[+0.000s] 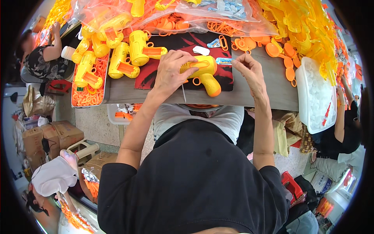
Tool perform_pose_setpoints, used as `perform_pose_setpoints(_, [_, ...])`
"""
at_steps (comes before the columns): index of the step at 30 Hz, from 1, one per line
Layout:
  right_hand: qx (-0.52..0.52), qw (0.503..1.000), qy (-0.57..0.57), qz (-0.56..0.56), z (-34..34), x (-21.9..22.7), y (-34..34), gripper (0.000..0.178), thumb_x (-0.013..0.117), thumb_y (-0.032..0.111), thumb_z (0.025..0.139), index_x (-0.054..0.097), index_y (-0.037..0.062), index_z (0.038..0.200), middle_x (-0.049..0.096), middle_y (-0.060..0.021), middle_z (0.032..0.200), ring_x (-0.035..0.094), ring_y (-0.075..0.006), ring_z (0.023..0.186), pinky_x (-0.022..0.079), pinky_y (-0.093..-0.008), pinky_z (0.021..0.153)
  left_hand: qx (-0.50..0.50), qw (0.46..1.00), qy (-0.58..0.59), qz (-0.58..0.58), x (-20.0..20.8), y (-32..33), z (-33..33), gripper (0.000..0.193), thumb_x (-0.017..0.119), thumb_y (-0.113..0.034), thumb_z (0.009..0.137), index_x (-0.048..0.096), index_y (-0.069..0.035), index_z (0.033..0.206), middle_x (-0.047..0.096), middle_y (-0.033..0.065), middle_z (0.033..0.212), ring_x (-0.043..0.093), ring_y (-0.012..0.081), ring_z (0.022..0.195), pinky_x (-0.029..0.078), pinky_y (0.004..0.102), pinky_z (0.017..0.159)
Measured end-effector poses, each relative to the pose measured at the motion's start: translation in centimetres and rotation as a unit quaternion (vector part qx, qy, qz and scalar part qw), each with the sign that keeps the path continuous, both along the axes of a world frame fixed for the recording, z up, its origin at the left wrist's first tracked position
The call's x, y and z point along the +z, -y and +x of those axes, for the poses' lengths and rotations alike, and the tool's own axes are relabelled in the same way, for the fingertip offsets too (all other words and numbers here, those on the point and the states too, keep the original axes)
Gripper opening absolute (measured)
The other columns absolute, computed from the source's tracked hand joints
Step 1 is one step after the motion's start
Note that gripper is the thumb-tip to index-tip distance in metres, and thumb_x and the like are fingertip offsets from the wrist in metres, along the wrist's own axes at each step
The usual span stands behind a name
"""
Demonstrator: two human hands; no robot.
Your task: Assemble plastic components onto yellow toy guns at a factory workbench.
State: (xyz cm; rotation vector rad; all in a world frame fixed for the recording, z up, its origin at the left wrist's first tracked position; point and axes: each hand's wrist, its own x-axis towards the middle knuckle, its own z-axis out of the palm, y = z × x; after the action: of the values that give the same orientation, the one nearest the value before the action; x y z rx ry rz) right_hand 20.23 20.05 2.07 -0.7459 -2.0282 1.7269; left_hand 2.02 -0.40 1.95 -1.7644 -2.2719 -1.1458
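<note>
My left hand (171, 72) is wrapped over a yellow toy bubble gun (209, 82), its handle pointing toward me and an orange ring by the trigger. At the gun's right end is a small blue-and-white tube (224, 61). My right hand (251, 72) pinches at the tube's right end with thumb and forefinger. Beyond the gun, a white oval piece (200, 50), another blue-and-white tube (214, 43) and an orange loop (223, 43) lie on a red-and-black mat (150, 78). A thin white strip (184, 93) hangs at the table's near edge.
Several yellow toy guns (120, 62) stand at the left, some over a box of orange rings (88, 100). Orange parts (288, 58) and a white bin (316, 113) of pale pieces are at the right. Plastic bags (241, 17) cover the far side. Other people work at both sides.
</note>
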Motion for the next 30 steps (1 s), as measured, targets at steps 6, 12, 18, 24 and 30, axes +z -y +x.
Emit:
perform_pose_setpoints(6, [-0.020, 0.993, -0.002, 0.114, -0.5, -1.0, 0.2, 0.022, 0.073, 0.022, 0.086, 0.064, 0.0027, 0.081, 0.047, 0.0040, 0.075, 0.039, -0.0064, 0.068, 0.032, -0.0245, 0.062, 0.000, 0.997, 0.064, 0.044, -1.4, -0.1, -0.1, 0.024, 0.081, -0.013, 0.077, 0.074, -0.007, 0.099, 0.067, 0.0058, 0.101, 0.062, 0.0223, 0.096, 0.048, 0.0343, 0.085])
perform_pose_setpoints(12, [0.052, 0.988, 0.037, 0.138, -3.1, -1.2, 1.6, 0.023, 0.074, 0.023, 0.085, 0.066, 0.0012, 0.083, 0.048, -0.0002, 0.081, 0.043, -0.0088, 0.071, 0.035, -0.0262, 0.063, 0.006, 0.997, 0.067, 0.047, -1.3, -0.1, -0.1, 0.024, 0.082, -0.011, 0.076, 0.075, -0.008, 0.099, 0.067, 0.0057, 0.101, 0.062, 0.0213, 0.096, 0.048, 0.0340, 0.086])
perform_pose_setpoints(18, [0.119, 0.985, 0.053, 0.116, -4.0, -0.4, 1.0, 0.025, 0.074, 0.024, 0.085, 0.066, 0.0007, 0.087, 0.051, -0.0016, 0.082, 0.046, -0.0101, 0.072, 0.039, -0.0272, 0.066, 0.001, 0.999, 0.012, 0.035, -0.9, -0.2, 0.2, 0.023, 0.081, -0.011, 0.076, 0.075, -0.009, 0.098, 0.067, 0.0047, 0.101, 0.062, 0.0213, 0.097, 0.047, 0.0353, 0.085])
perform_pose_setpoints(24, [0.139, 0.921, -0.022, 0.363, -3.4, 1.1, 1.6, 0.019, 0.072, 0.010, 0.084, 0.068, 0.0053, 0.102, 0.056, -0.0067, 0.108, 0.053, -0.0203, 0.092, 0.044, -0.0344, 0.081, 0.034, 0.997, 0.063, 0.029, -1.5, 0.5, 0.7, 0.020, 0.078, -0.011, 0.079, 0.074, -0.008, 0.099, 0.066, 0.0055, 0.108, 0.061, 0.0228, 0.103, 0.046, 0.0351, 0.093])
perform_pose_setpoints(30, [0.235, 0.829, -0.076, 0.501, -3.2, 0.2, 3.1, 0.035, 0.068, 0.004, 0.084, 0.070, 0.0120, 0.118, 0.049, -0.0108, 0.139, 0.048, -0.0302, 0.126, 0.038, -0.0417, 0.104, 0.025, 0.992, 0.127, -0.005, -1.3, 0.4, 0.5, 0.026, 0.078, -0.013, 0.080, 0.073, -0.009, 0.105, 0.064, 0.0062, 0.112, 0.058, 0.0235, 0.108, 0.045, 0.0356, 0.096])
